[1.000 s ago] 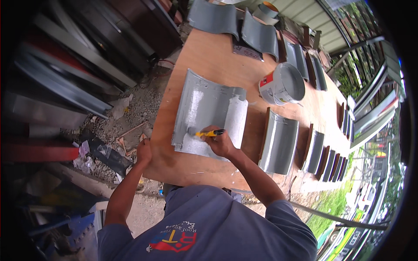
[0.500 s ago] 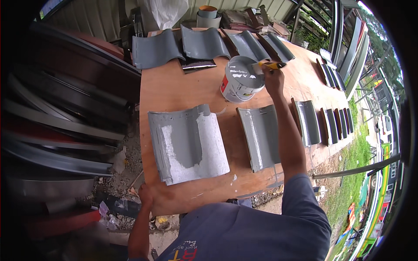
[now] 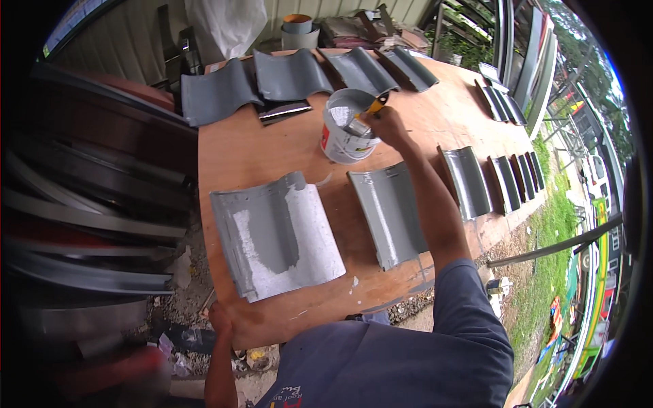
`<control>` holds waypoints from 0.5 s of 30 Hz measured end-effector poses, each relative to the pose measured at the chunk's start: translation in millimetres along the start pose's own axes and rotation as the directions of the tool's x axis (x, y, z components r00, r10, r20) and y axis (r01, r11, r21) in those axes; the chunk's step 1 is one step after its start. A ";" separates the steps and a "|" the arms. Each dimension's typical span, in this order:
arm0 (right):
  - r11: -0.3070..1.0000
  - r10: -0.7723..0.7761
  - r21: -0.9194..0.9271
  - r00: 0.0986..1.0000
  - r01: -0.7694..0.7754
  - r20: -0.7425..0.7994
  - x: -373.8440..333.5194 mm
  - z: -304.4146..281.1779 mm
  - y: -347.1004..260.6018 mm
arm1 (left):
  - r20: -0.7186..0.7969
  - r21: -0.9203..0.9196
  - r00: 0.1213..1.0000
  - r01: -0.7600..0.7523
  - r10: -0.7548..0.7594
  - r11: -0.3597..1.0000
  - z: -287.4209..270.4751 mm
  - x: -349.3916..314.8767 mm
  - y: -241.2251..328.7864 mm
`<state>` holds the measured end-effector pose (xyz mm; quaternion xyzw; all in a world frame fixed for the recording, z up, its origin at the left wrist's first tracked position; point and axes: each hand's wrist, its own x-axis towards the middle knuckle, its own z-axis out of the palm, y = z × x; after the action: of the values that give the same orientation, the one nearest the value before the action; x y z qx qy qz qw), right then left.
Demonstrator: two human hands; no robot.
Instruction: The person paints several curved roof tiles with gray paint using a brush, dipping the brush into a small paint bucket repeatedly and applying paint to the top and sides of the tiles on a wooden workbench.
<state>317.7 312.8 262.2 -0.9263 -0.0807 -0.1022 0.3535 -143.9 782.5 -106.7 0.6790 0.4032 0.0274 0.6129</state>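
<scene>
My right hand [image 3: 386,126] is closed round the yellow handle of a paintbrush [image 3: 375,104]. The brush tilts down into a white bucket [image 3: 348,149] of grey paint, its bristle end inside the rim. My left hand [image 3: 221,319] touches the plywood table's near left corner; its fingers are too hidden to tell how they lie. Between my hands and nearest me lies a wavy roof tile [image 3: 275,234], grey along its left side and down its trough, pale white on its right and lower parts. A grey-coated tile [image 3: 391,214] lies right of it, partly behind my right forearm.
More grey tiles [image 3: 296,75] line the plywood table's [image 3: 252,146] far edge, and others [image 3: 466,182] run off to the right. Long curved metal sheets [image 3: 95,211] are stacked at the left. A pole [image 3: 558,249] crosses at the right, with grass beyond it.
My right hand has tipped the brush from above the bucket's right rim down into its opening. The whole view has shifted a little; my left hand stays at the table corner.
</scene>
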 end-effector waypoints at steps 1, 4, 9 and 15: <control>1.000 0.013 0.016 0.999 -0.014 0.046 -1.9 1.5 -3.3 | -0.040 0.040 0.999 0.009 -0.008 0.999 -5.5 -1.2 -7.8; 0.982 0.066 0.182 0.995 -0.050 -0.079 -6.7 -1.9 13.4 | -0.058 0.088 0.998 0.034 -0.029 0.995 1.8 -3.2 4.0; 0.514 0.389 0.855 0.908 -0.074 -0.155 -28.6 15.9 12.2 | -0.076 0.316 0.986 -0.119 0.150 0.941 -2.2 6.5 -23.1; 0.544 0.169 0.822 0.982 -0.168 0.088 -130.5 47.6 -48.2 | -0.117 0.286 0.987 -0.073 0.110 0.955 11.8 7.4 1.9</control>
<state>187.3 370.3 226.1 -0.6563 -0.0296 -0.0189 0.7537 -131.6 777.4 -111.3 0.7737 0.4107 0.0431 0.4804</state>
